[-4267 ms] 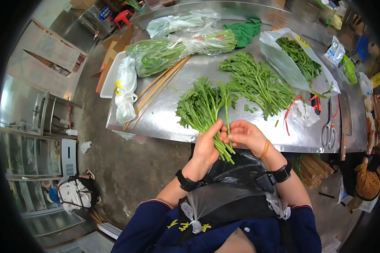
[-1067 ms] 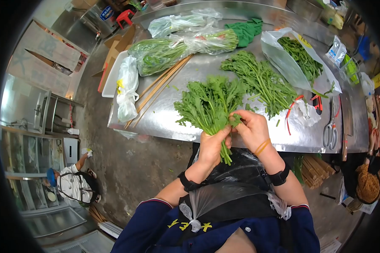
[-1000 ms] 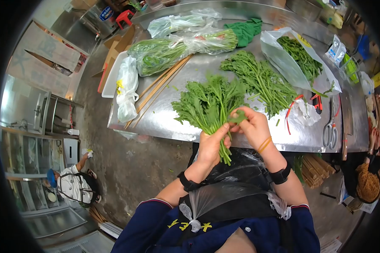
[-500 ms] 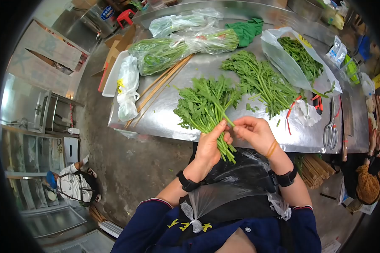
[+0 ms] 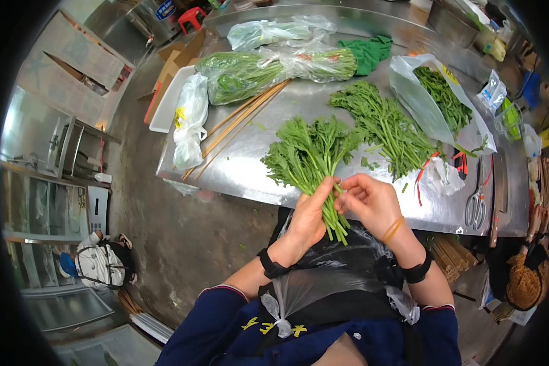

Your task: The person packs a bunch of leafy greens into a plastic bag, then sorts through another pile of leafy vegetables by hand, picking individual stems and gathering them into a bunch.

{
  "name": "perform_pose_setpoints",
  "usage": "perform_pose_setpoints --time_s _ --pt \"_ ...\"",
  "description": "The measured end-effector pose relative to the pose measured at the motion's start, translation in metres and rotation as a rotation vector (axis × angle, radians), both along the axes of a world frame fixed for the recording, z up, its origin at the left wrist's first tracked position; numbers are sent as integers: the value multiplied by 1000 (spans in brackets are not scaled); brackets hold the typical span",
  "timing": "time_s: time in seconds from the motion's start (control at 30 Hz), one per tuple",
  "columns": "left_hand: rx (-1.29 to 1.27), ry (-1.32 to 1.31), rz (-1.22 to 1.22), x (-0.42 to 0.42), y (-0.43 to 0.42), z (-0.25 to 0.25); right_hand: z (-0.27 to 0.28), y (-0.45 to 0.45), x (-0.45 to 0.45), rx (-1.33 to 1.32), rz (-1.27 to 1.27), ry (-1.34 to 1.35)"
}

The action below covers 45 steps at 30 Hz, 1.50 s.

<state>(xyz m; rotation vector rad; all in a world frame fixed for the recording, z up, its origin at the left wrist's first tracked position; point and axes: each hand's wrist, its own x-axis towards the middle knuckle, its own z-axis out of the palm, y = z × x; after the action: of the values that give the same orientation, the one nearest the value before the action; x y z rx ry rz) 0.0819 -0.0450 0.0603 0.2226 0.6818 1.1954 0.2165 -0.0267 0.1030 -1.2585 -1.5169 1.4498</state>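
Observation:
My left hand (image 5: 308,222) is closed round the stems of a bunch of leafy greens (image 5: 305,149), held over the front edge of the steel table (image 5: 238,174). Beside it, at the right of the stems, my right hand (image 5: 367,204) has its fingers bent together against the bunch; what is between the fingertips is too small to name. Behind the hands lies a loose pile of the same greens (image 5: 387,125). Farther right, an open plastic bag (image 5: 418,100) holds more greens. A yellow rubber band (image 5: 394,229) circles my right wrist.
Bagged vegetables (image 5: 244,76), thin wooden sticks (image 5: 244,119) and a white wrapped bundle (image 5: 190,122) lie at the left. A green cloth (image 5: 369,53) is at the back. Scissors (image 5: 476,207) and a knife (image 5: 495,226) lie at the right. A person (image 5: 100,262) is at the far left.
Small leaves and stems at my right fingertips have shifted while my left hand keeps the bunch. The view has turned slightly. The person at the left has lowered an outstretched arm.

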Motion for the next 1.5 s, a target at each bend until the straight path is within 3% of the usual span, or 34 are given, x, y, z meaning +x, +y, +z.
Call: perform_pose_setpoints --time_s 0.13,0.27,0.33,0.37,0.5,0.53,0.6,0.73,0.8,0.93,1.03,1.13,1.23,1.27,1.33,1.4,1.47,1.5 --pt "63 105 -44 5 0 -7 -10 -2 2 -11 -23 12" --pt "81 202 63 3 2 -7 -17 -6 8 91 -38 92" --pt "87 224 61 -3 2 -9 -14 2 27 206 188 -103" --pt "78 254 74 -5 3 -7 -20 6 35 68 87 -65" --pt "91 261 75 -9 5 -9 -32 61 70 402 -274 -659" --pt "72 263 67 -9 5 -8 -37 71 72 403 -280 -657" --pt "64 197 42 -7 4 -1 -54 87 73 435 -338 -1063" --pt "42 183 17 -9 0 2 -60 96 68 467 -353 -1201" --pt "14 163 24 -9 0 0 -58 101 67 361 -193 -1379" --pt "5 171 17 -8 -1 0 -59 109 68 427 -187 -1402" --pt "-27 157 14 -8 -4 1 -52 114 69 457 -351 -1276" --pt "-61 137 14 -9 -2 2 -39 121 77 250 -249 -1225" --pt "-53 123 41 -11 -3 -1 -44 130 108 273 -409 -772" --pt "-53 134 59 -10 -3 -1 -38 128 113 272 -406 -774" --pt "-50 141 73 -9 -2 -1 -16 123 124 124 -556 -33" --pt "-71 148 88 -7 0 0 -17 123 137 266 -547 -99" --pt "-73 134 72 -5 0 2 -25 112 141 113 -338 -797" --pt "-58 139 64 -4 0 4 -31 111 145 97 -336 -744"
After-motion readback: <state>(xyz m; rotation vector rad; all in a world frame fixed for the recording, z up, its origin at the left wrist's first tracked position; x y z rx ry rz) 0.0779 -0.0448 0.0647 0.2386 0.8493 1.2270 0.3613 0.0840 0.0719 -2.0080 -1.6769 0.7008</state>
